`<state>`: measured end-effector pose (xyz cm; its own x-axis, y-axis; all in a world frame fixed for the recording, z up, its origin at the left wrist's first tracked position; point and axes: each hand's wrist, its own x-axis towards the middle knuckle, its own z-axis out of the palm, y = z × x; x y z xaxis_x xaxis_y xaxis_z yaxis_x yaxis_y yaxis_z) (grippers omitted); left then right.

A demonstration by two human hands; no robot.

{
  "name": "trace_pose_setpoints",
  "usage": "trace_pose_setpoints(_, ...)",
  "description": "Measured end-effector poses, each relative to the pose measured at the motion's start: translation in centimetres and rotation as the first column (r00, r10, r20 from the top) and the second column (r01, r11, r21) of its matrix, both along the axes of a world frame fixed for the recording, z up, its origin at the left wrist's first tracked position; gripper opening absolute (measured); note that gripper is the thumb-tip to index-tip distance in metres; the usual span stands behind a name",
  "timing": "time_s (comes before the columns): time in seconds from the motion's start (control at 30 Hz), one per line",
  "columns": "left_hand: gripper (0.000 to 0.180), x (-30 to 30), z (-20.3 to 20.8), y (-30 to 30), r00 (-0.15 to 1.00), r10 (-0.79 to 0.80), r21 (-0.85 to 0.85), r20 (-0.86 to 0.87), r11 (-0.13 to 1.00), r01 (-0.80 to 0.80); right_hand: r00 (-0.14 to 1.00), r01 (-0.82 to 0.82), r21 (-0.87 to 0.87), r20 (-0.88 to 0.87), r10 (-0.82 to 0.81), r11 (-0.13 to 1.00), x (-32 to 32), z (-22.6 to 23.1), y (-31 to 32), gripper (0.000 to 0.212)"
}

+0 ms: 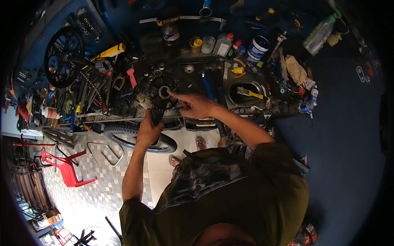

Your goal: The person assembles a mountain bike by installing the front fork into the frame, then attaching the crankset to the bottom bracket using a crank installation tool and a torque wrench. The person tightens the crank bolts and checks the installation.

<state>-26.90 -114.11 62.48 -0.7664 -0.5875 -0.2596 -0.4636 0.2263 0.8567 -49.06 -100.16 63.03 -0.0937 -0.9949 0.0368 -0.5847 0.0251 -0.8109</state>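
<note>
Over the front edge of the workbench, my left hand (150,130) is closed around the black arm of what looks like a bicycle crank (157,115). The crank's round, toothed-looking end lies over the bench, with a grey ring (164,92) at its centre. My right hand (199,106) reaches in from the right with its index finger stretched out, the tip at the ring's edge. Its thumb stands apart and the other fingers are partly bent, holding nothing. A pale crumpled rag (143,101) lies just left of the crank.
Tools crowd the workbench (135,110), including a blue-handled tool (207,87) and a brush (250,93) in an oval tray (231,96). Bottles and a white-blue tub (258,48) stand behind. Below are a bicycle wheel (123,135) and a red chair (67,169).
</note>
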Motion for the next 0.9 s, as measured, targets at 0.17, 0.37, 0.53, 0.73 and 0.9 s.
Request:
trace_pose_setpoints(0.17, 0.049, -2.2, -0.8, 0.6, 0.999, -0.040, -0.046, -0.008, 0.998, 0.040, 0.994, -0.034, 0.158, -0.094, 0.050, 0.987, 0.0, 2.0, 1.1, 0.092)
trace_pose_setpoints(0.37, 0.046, -4.9, 0.0, 2.7, 0.998, -0.054, -0.011, -0.034, 0.998, 0.054, 0.919, 0.170, 0.189, -0.386, -0.086, 0.967, 0.1, 3.2, 3.1, 0.088)
trace_pose_setpoints(0.53, 0.045, -5.1, -1.6, 3.7, 0.999, -0.049, 0.051, -0.019, 0.997, 0.050, 0.890, 0.213, 0.191, -0.443, -0.109, 0.958, 0.0, 3.8, 4.5, 0.087)
trace_pose_setpoints(0.73, 0.039, -5.6, -2.8, 5.1, 0.998, -0.042, 0.132, -0.046, 0.990, 0.048, 0.894, 0.184, 0.227, -0.443, -0.067, 0.956, 0.1, 2.2, 5.4, 0.085)
trace_pose_setpoints(0.9, 0.035, -6.3, -2.1, 6.7, 0.998, 0.020, 0.183, -0.055, 0.983, -0.009, 0.912, 0.215, 0.187, -0.390, -0.128, 0.959, 0.3, 1.5, 5.7, 0.086)
